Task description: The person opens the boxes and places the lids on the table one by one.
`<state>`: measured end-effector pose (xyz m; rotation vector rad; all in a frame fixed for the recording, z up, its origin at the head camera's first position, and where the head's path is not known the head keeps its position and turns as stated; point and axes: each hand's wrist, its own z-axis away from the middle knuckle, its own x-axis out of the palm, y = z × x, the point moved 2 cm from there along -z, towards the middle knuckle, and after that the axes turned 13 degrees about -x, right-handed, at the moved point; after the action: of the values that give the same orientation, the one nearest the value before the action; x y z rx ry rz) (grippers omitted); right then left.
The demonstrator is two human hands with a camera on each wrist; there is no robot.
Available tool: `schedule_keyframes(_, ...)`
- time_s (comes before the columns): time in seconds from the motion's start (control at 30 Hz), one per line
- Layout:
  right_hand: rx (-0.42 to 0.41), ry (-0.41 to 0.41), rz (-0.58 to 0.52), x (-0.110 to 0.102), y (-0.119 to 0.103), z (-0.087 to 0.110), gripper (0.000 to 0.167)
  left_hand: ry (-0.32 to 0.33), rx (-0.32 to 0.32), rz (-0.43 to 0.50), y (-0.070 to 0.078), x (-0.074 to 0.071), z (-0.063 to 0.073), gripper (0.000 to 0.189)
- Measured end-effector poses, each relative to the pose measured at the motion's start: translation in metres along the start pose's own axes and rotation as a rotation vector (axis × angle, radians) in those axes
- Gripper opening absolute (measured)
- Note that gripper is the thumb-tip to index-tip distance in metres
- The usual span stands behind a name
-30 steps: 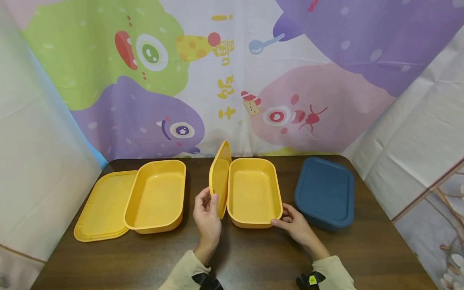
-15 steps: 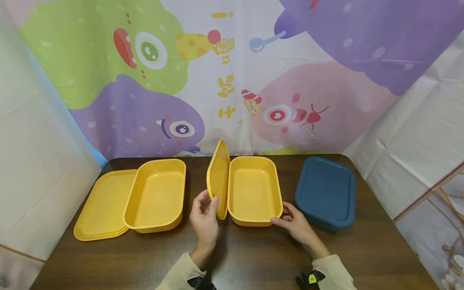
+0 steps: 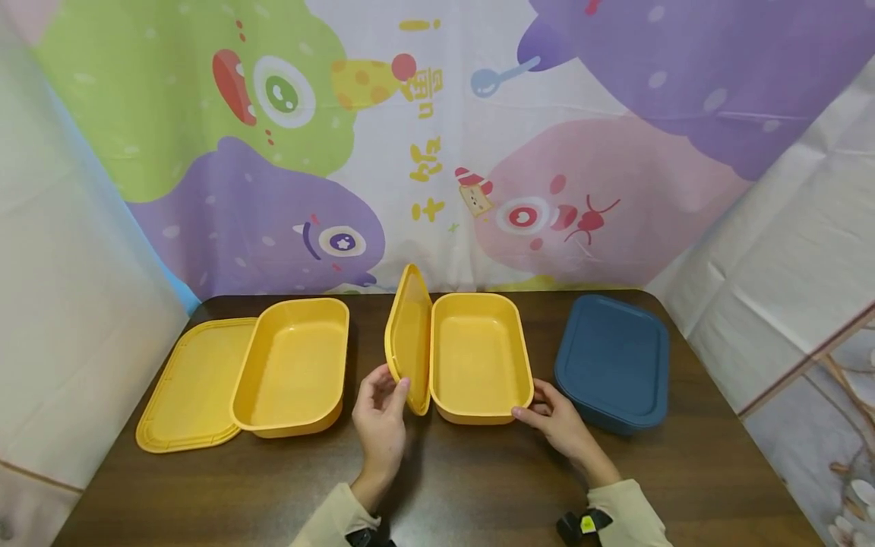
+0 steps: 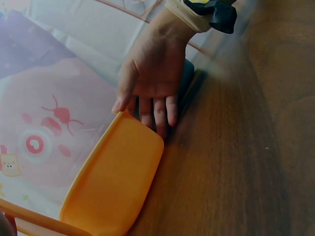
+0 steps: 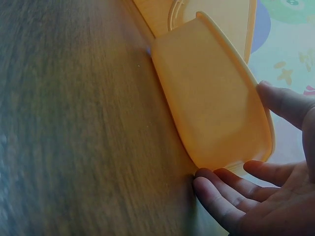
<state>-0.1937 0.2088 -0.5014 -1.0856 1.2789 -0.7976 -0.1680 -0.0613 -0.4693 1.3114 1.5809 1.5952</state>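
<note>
Near the table's middle stands a yellow food container [image 3: 478,357] without its cover, its inside bare. Along its left side a yellow lid [image 3: 410,342] is held nearly upright, leaning left with its lower edge next to the box. My left hand [image 3: 381,433] pinches this lid at its near end, thumb on the inner face. The right hand [image 3: 562,429] grips the container's near right corner. In the right wrist view, its thumb [image 5: 283,101] lies on the rim while the other fingers reach the lower wall. In the left wrist view, the same container [image 4: 115,172] shows beneath that hand.
Further left, a second yellow container [image 3: 294,372] stands uncovered, overlapping a flat yellow lid [image 3: 198,387]. A blue covered container [image 3: 614,361] stands close to the right hand. Behind the brown table [image 3: 478,486] hangs a cartoon-printed cloth [image 3: 424,251].
The left hand has shifted slightly left, and the lid's upper edge has tipped further left, away from the container. My right hand keeps its place on the corner.
</note>
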Motion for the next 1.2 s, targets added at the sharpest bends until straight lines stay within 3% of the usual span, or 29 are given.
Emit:
schedule_keyframes(0.33, 0.007, 0.002, -0.006, 0.001, -0.002, 0.001, 0.067, -0.002, -0.032, -0.011, -0.004, -0.007, 0.003, 0.03)
schedule_keyframes(1.2, 0.003, 0.0, -0.015, 0.001, -0.004, 0.003, 0.067, 0.044, -0.126, -0.164, -0.009, -0.022, 0.01, 0.031)
